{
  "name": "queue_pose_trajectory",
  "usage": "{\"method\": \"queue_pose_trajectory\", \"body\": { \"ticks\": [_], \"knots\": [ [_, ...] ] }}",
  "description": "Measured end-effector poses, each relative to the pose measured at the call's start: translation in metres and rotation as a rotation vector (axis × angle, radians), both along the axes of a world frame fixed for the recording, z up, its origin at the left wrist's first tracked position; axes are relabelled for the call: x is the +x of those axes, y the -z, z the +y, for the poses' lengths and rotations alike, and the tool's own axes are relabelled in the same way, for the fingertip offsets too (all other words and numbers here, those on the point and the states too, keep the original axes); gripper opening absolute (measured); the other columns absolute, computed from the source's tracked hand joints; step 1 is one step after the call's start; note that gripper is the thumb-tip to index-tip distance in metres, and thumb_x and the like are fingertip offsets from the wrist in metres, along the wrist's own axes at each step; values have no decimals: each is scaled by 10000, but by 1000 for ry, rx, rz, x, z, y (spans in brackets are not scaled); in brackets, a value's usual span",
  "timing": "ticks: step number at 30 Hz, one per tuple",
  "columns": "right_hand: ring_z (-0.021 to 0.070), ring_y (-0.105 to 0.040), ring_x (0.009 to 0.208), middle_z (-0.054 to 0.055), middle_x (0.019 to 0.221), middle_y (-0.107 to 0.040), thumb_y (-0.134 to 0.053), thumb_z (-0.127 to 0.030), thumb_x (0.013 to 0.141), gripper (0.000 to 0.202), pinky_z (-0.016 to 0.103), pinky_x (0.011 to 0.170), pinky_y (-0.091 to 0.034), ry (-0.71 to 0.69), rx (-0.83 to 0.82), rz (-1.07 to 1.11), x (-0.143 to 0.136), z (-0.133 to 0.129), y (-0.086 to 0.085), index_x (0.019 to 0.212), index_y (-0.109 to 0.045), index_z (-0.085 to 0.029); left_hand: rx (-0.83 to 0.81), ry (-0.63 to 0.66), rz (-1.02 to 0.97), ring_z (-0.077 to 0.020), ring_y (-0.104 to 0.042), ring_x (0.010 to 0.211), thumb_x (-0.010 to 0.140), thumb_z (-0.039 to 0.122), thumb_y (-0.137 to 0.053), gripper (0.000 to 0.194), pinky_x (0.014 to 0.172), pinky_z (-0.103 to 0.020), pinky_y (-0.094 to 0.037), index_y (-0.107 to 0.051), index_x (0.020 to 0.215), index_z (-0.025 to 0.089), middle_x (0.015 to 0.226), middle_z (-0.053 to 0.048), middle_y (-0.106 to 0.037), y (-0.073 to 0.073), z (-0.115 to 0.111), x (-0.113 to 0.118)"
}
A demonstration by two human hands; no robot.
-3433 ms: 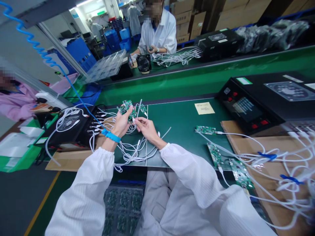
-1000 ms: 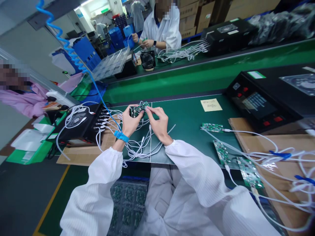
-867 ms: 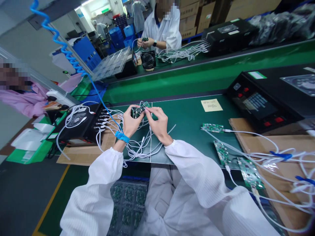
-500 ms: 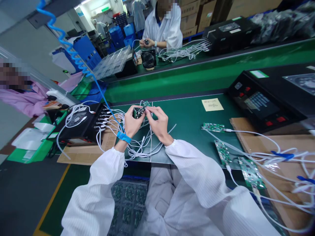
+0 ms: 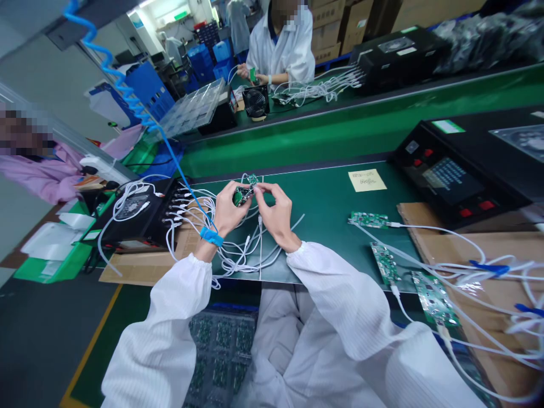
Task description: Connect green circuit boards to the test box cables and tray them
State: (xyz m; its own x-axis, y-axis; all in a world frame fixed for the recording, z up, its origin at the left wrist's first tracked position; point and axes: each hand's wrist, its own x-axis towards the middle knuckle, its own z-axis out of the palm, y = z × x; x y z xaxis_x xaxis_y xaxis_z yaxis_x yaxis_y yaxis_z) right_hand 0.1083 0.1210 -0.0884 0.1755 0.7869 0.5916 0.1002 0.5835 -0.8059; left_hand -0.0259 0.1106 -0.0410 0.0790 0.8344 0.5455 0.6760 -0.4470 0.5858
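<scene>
Above the green bench, my left hand (image 5: 228,209) is closed around a small green circuit board (image 5: 243,196) and wears a blue wrist strap (image 5: 211,237). My right hand (image 5: 275,213) pinches at the board's right end with thumb and index finger; the fingertips cover that edge. Another small green board piece (image 5: 253,179) shows just above the fingertips; whether it is joined to the first, I cannot tell. White cables (image 5: 238,252) lie in loose loops beneath and between my wrists.
At left a black box (image 5: 140,221) has several cables plugged in. Another black box with a screen (image 5: 450,175) stands right, near cabled circuit boards (image 5: 385,262) and a yellow note (image 5: 368,181). A tray of boards (image 5: 221,351) sits by my lap. A co-worker (image 5: 280,45) works across the bench.
The board in my left hand has turned, showing more of its green face. My right fingers have shifted slightly right. Across the bench, the co-worker's hands now show a green board.
</scene>
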Motion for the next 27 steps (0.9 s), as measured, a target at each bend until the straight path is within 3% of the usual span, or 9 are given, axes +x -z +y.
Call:
{"method": "queue_pose_trajectory", "body": {
  "ticks": [7, 11, 15, 18, 20, 23, 27],
  "knots": [
    [214, -666, 994, 64, 979, -751, -606, -305, 990, 167, 386, 963, -481, 77, 44, 18, -2, 3, 6, 930, -725, -204, 63, 59, 141, -202, -656, 857, 819, 145, -696, 121, 801, -316, -505, -661, 924, 194, 919, -43, -692, 0, 6, 1],
    [213, -659, 996, 58, 969, -751, -608, -341, 974, 181, 385, 960, -492, 71, -48, 40, -3, 5, 8, 918, -722, -211, 34, 59, 228, -202, -672, 893, 833, 138, -689, 118, 827, -315, -518, -657, 940, 178, 944, -50, -709, -1, 13, 1],
    [186, -644, 878, 50, 923, -737, -634, -372, 937, 198, 336, 857, -518, 7, -209, 83, -2, 8, 8, 973, -711, -193, -96, 74, 327, -229, -683, 1013, 813, 166, -732, 260, 922, -343, -521, -673, 1066, 164, 1070, -78, -727, -9, 16, -4],
    [160, -629, 785, 40, 895, -723, -619, -386, 938, 235, 304, 779, -518, -75, -252, 138, -1, 13, 10, 1030, -681, -179, -156, -17, 327, -241, -677, 1073, 796, 185, -759, 345, 976, -353, -501, -671, 1129, 156, 1143, -89, -729, -21, 10, -8],
    [163, -644, 804, 57, 908, -725, -611, -386, 937, 236, 303, 788, -525, -98, -286, 162, -1, 19, 14, 997, -679, -169, -250, -94, 346, -249, -689, 1013, 802, 240, -770, 305, 938, -356, -506, -678, 1080, 153, 1082, -85, -743, -31, 3, -9],
    [191, -686, 903, 112, 988, -744, -621, -388, 929, 269, 329, 862, -550, -124, -422, 190, 0, 29, 20, 1021, -682, -142, -515, -84, 476, -257, -696, 864, 808, 357, -779, 264, 814, -346, -509, -681, 950, 157, 911, -73, -743, -41, -7, -5],
    [227, -710, 991, 172, 1103, -735, -656, -395, 918, 431, 356, 901, -566, -186, -614, 182, 0, 38, 27, 1229, -628, -99, -731, -30, 726, -305, -705, 935, 770, 450, -821, 382, 797, -342, -500, -688, 964, 150, 901, -105, -739, -33, -15, 10]
  ]
}}
